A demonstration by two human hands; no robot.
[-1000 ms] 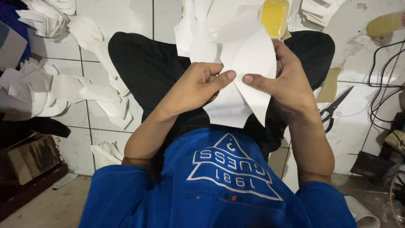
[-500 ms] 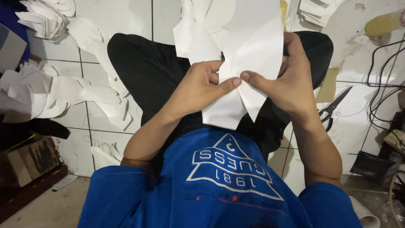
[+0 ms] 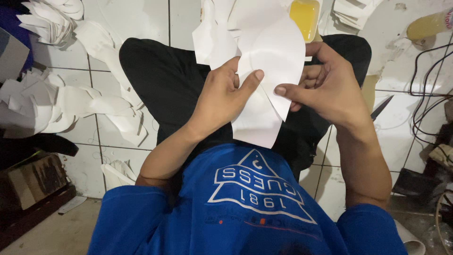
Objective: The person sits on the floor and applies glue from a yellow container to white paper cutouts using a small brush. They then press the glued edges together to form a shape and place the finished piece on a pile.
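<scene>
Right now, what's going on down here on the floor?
A person in a blue shirt sits on a tiled floor, holding a white curved paper piece over their lap. The left hand and right hand both pinch it, thumbs pressing near its middle. Heaps of similar white cutouts lie to one side, and a yellow tray sits beyond the paper.

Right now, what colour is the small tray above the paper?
Yellow; the tray shows best in the head view, just above the white paper.
</scene>
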